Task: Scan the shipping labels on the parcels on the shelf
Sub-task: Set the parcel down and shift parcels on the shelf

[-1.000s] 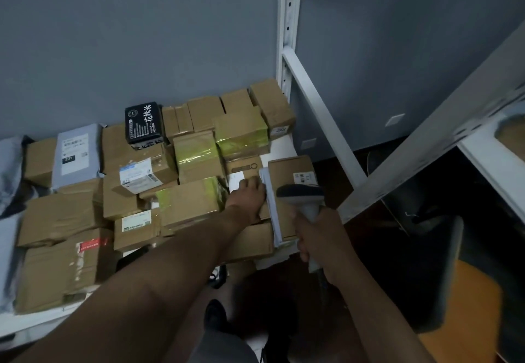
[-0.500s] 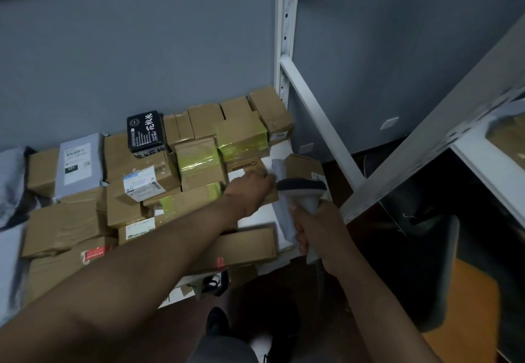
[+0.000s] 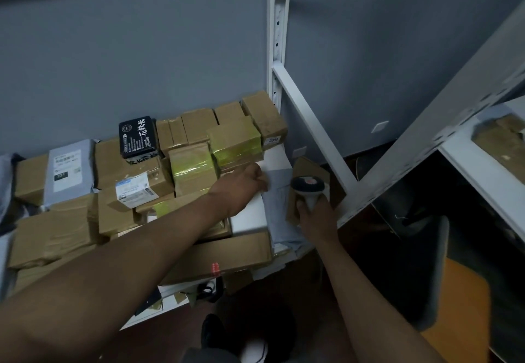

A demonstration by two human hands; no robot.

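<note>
Many brown cardboard parcels (image 3: 54,232) are piled on a white shelf (image 3: 250,216). At the shelf's right end a flat grey parcel (image 3: 279,206) stands tipped on its edge, with a brown parcel (image 3: 311,165) leaning behind it. My left hand (image 3: 247,182) reaches over the pile and grips the grey parcel's upper left edge. My right hand (image 3: 315,216) grips the handle of a barcode scanner (image 3: 308,186), whose dark head sits right in front of the two tipped parcels. I see no label on their visible faces.
A black box (image 3: 138,137), a grey mailer with a label (image 3: 71,168), a labelled box (image 3: 133,189) and yellow-taped boxes (image 3: 235,141) lie in the pile. A long brown box (image 3: 221,254) lies along the front edge. A white upright (image 3: 277,50) and brace (image 3: 312,129) stand right; a second shelf (image 3: 483,164) stands further right.
My left hand has moved right and back, tipping the flat parcels from lying to standing on edge. The scanner stays close in front of them, slightly further right.
</note>
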